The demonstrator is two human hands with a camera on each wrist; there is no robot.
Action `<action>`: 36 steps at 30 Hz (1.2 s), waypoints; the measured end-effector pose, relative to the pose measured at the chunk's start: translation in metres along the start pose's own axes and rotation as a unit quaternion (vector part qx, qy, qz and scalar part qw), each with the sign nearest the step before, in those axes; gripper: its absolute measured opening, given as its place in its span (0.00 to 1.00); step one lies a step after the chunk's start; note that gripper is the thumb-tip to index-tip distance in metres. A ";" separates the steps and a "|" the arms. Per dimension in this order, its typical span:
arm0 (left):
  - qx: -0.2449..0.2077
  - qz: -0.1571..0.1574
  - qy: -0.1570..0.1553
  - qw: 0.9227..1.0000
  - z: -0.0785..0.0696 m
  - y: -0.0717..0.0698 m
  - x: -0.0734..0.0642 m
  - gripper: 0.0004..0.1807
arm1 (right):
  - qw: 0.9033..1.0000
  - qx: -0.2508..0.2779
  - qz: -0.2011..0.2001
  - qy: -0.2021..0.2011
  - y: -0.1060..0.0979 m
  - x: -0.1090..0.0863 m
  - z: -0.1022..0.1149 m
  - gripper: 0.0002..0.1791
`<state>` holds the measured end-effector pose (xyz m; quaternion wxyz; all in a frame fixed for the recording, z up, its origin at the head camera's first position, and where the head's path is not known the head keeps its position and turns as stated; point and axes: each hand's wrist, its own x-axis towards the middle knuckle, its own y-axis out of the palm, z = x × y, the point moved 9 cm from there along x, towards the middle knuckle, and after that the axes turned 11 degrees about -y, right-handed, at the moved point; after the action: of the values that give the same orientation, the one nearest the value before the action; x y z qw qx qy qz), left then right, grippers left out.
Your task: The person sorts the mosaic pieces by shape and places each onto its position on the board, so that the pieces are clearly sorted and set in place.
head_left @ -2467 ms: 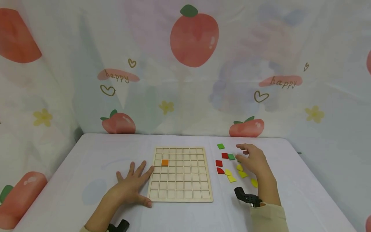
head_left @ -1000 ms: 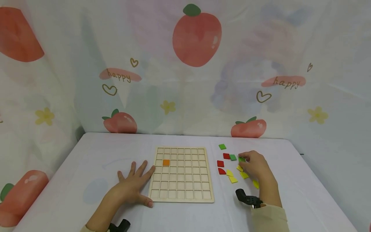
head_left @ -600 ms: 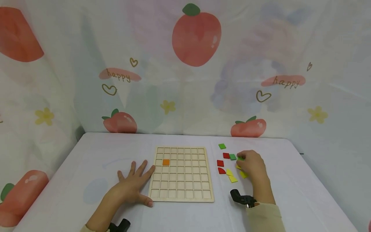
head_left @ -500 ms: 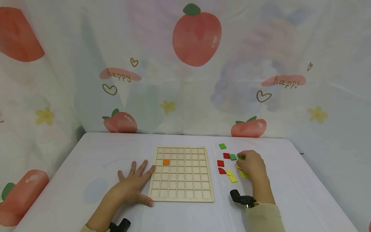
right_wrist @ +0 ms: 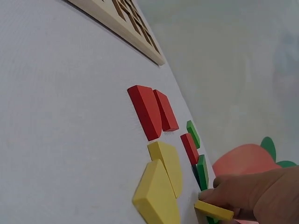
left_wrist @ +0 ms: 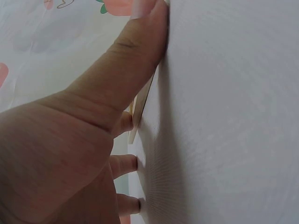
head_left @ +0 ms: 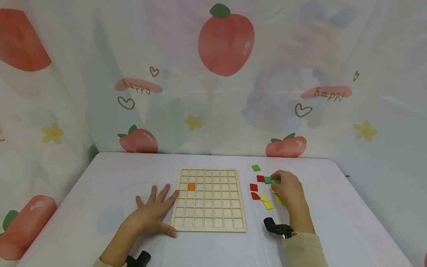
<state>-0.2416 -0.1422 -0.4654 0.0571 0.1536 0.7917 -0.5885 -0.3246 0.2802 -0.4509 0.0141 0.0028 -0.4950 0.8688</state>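
My left hand rests with spread fingers at the left side of a wooden grid board; its thumb and index fingertips are at the board's edge. In the left wrist view the thumb lies along that edge. My right hand pinches a green tile between curled thumb and fingers, low over the table. Right beside that tile is another green tile, with a red square tile touching its left side. In the right wrist view a yellow piece partly covers the fingers.
An orange tile sits in a cell at the board's upper left. Between board and right hand lie a green tile, a red square, a rounded red piece and yellow pieces. A patterned cloth hangs behind the table.
My right hand came down from above the pieces, took hold of the green tile and slid it left, up to the other green tile. My left hand has stayed in place.
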 end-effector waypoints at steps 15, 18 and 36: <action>0.003 -0.005 -0.002 1.000 0.000 -0.001 0.001 0.71 | 0.999 0.016 0.030 0.004 0.003 -0.001 0.004 0.21; 0.007 -0.007 -0.003 1.000 0.000 -0.001 0.001 0.71 | 0.999 0.018 0.036 -0.005 0.003 -0.001 0.005 0.20; 0.007 -0.007 -0.002 1.000 0.000 0.000 0.001 0.71 | 0.997 -0.025 0.003 -0.071 -0.003 -0.002 0.017 0.20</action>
<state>-0.2422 -0.1422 -0.4653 0.0535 0.1475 0.7886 -0.5945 -0.3229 0.2671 -0.4399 -0.0238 0.0622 -0.5165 0.8537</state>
